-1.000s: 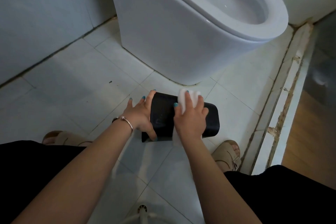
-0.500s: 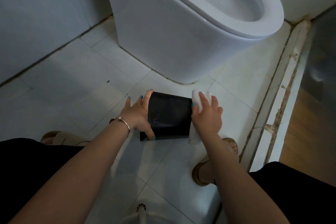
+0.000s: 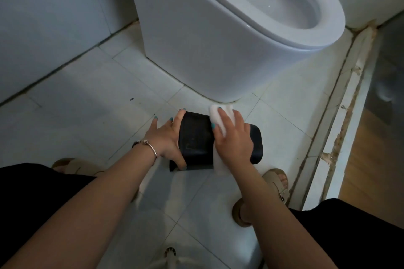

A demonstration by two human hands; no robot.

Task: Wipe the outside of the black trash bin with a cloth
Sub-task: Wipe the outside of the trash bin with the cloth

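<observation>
Bin (image 3: 196, 137) lies sideways, left hand (image 3: 165, 137) gripping, right hand (image 3: 232, 140) pressing cloth (image 3: 220, 113).

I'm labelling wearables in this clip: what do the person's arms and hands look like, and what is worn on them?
Both forearms are bare, with no sleeves in view. The left hand has teal-painted nails, and its wrist carries a thin silver bangle with a small bead. The right hand also has teal nails; no ring, watch or glove shows on it.
</observation>
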